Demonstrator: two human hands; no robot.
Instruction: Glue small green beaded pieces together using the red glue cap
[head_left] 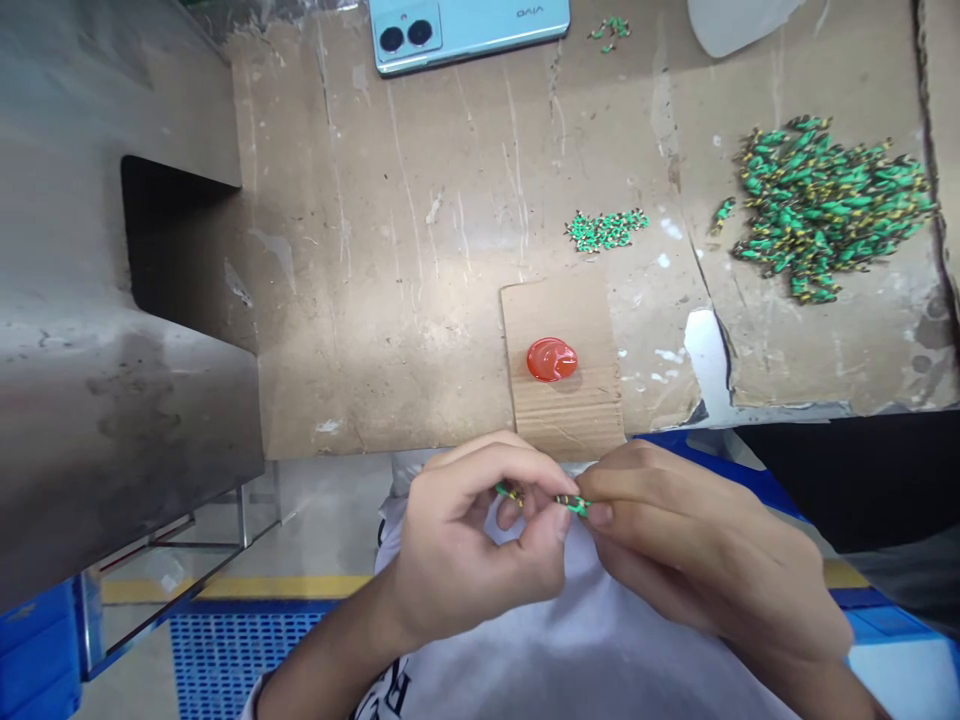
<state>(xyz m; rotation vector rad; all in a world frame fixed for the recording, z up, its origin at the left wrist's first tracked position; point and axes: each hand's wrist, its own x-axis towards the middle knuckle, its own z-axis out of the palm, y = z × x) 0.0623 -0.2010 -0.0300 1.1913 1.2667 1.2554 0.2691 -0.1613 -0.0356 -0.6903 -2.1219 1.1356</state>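
Just past the table's front edge, my left hand (480, 545) pinches a small green piece with dark and yellow parts (573, 504) between thumb and forefinger. My right hand (697, 545) grips the right end of that same piece with its fingertips. Another small green and yellow piece (511, 493) shows inside the curl of my left fingers. Beyond my hands, a glossy red oval thing (552, 360) lies on a cardboard square (570, 425); whether it is a small dish or a blob of paste I cannot tell.
A large heap of similar green pieces (832, 210) lies at the right, with a smaller cluster (606, 230) left of it. More pieces (611, 32) lie at the back, near a light blue phone (472, 35). A metal housing (112, 400) stands at the left.
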